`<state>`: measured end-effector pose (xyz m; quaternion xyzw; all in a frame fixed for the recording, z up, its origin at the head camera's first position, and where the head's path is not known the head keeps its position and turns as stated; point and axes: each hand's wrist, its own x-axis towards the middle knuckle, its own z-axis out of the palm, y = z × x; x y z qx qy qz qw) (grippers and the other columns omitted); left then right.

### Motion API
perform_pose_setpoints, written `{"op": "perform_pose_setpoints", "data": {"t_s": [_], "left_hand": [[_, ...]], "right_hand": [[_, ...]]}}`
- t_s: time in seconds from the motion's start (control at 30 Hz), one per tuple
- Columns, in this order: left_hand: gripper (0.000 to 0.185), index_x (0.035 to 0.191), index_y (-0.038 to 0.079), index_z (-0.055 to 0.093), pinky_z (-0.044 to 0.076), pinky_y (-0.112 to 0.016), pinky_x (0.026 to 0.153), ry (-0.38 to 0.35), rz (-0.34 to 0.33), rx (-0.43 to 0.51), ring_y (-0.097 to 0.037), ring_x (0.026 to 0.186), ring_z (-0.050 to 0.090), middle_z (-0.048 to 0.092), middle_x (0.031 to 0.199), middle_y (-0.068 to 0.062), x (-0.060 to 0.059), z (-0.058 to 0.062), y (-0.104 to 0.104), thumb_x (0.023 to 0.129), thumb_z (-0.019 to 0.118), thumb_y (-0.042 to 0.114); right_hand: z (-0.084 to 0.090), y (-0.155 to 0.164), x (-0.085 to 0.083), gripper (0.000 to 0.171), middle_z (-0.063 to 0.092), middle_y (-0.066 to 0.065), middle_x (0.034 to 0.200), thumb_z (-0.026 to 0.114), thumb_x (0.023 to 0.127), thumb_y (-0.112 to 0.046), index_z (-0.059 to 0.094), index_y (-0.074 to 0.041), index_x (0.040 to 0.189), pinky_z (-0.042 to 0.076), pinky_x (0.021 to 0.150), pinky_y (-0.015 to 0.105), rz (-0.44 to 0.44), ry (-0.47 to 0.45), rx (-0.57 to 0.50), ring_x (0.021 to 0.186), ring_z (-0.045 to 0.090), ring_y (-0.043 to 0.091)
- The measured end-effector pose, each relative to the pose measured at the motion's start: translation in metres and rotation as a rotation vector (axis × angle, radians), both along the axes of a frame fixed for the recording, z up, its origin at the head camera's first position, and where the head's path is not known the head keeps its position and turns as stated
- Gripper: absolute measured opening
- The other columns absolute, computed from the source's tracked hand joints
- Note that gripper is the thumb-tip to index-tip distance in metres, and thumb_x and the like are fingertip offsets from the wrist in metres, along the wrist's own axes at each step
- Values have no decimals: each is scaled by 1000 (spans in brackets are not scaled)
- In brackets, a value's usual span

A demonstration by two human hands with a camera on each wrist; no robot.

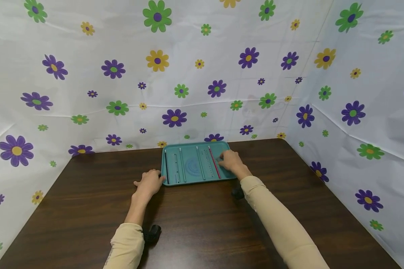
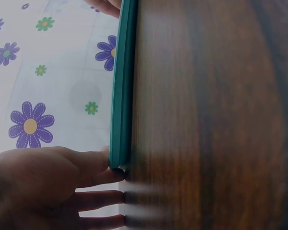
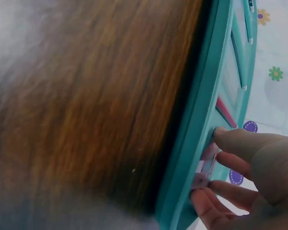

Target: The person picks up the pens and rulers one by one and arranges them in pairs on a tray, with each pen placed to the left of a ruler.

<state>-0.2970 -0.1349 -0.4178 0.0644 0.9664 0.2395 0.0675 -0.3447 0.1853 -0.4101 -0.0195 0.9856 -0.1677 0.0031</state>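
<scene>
A teal tray lies near the table's far edge. Across it in a row lie a black pencil, a clear ruler, a pale pencil, a bluish clear protractor, a second pale pencil, another clear ruler and a red pencil. My left hand touches the tray's left end with straight fingers, the lower ones reaching the tabletop. Over the tray's right end, my right hand pinches a small clear plastic piece, mostly hidden by the fingers.
The dark wooden table extends around the tray. White sheeting with printed flowers rises behind the table and along its right side. Black wrist cameras sit on both arms, the left one low over the tabletop.
</scene>
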Motion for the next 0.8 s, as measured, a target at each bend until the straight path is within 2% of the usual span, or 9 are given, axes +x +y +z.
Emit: {"op": "perform_pose_setpoints", "data": {"t_s": [0.17, 0.33, 0.53, 0.67, 0.8], "left_hand": [[49, 144, -3, 48, 12, -86, 101, -2, -4, -1, -57, 139, 28, 40, 152, -28, 0, -1, -1, 104, 52, 25], [50, 144, -3, 48, 12, -86, 101, -5, -6, 1, -57, 139, 28, 39, 152, -28, 1, -2, -3, 104, 52, 26], [50, 143, -4, 49, 17, -85, 101, 18, 0, -17, -57, 136, 32, 42, 149, -30, 4, 4, -5, 103, 53, 28], [53, 143, -1, 50, 17, -83, 104, 94, 4, -49, -57, 138, 31, 36, 153, -30, 6, 14, -2, 102, 56, 31], [64, 148, 6, 46, 9, -80, 110, 200, -21, -70, -53, 144, 22, 26, 160, -27, 8, 24, 5, 98, 60, 42]], "right_hand": [[-3, 0, 4, 41, 62, 19, 134, 63, 97, -22, 63, 1, 131, 40, 110, 55, -2, 27, -29, 128, 51, 42], [-2, 1, 10, 44, 59, 21, 135, 64, 96, -28, 63, -2, 132, 46, 102, 54, -6, 126, -76, 122, 51, 42], [3, -1, 23, 52, 51, 22, 143, 62, 97, -40, 59, -6, 137, 47, 100, 58, 46, 204, -40, 128, 48, 45], [7, -7, 35, 67, 40, 21, 153, 61, 95, -51, 50, -11, 147, 38, 107, 66, 78, 184, 46, 138, 37, 50], [9, -16, 48, 81, 29, 19, 160, 61, 91, -62, 40, -15, 154, 22, 111, 75, 105, 176, 95, 147, 19, 52]]}}
